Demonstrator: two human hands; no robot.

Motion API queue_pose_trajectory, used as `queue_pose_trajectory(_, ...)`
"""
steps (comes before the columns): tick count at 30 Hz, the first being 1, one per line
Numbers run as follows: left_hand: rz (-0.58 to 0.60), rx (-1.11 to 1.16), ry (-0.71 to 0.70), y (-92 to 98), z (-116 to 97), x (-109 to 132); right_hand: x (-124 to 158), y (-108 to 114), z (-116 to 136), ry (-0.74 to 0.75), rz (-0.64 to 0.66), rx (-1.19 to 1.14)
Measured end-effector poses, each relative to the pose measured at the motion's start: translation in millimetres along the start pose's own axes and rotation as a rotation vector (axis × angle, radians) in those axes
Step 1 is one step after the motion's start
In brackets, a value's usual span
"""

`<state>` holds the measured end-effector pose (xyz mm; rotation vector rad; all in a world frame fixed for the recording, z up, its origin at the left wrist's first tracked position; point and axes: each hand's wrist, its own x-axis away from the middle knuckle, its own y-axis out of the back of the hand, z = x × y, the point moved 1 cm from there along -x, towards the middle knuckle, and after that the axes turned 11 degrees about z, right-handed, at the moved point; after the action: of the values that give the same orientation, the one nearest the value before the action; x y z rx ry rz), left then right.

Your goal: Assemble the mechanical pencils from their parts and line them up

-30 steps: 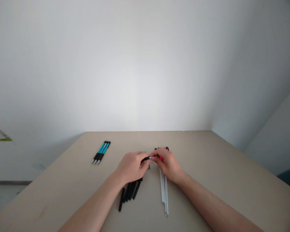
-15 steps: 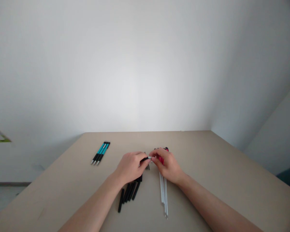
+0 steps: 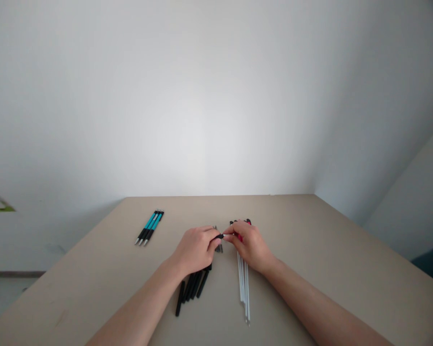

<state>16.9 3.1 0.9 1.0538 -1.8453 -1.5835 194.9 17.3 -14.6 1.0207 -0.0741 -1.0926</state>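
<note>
Over the worktop (image 3: pixel 310 250), left hand (image 3: pixel 197 250) and right hand (image 3: pixel 250 245) pinched one pen part (image 3: pixel 221 236); a slack pinch could have dropped it.

Teal pens (image 3: pixel 149 227) (three) on table (image 3: pixel 310 230)

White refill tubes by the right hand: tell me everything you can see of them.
The white refill tubes are a few thin, plastic-looking rods lying flat, side by side and touching, on the beige table. They run toward the camera, near ends slightly uneven. The right hand covers their far ends.
</note>
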Motion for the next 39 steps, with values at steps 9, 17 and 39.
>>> queue_pose_trajectory(9,-0.023,0.025,-0.020,0.4,0.5,-0.8,1.2,0.4,0.4,0.026,0.032,0.034)
queue_pose_trajectory(17,-0.016,0.089,-0.049,0.6,-2.4,1.2,1.6,3.1,2.7,0.100,0.077,0.052)
queue_pose_trajectory(39,-0.433,0.451,0.430,-0.7,26.2,-4.7,4.8,16.6,-3.5,-0.068,-0.307,0.186)
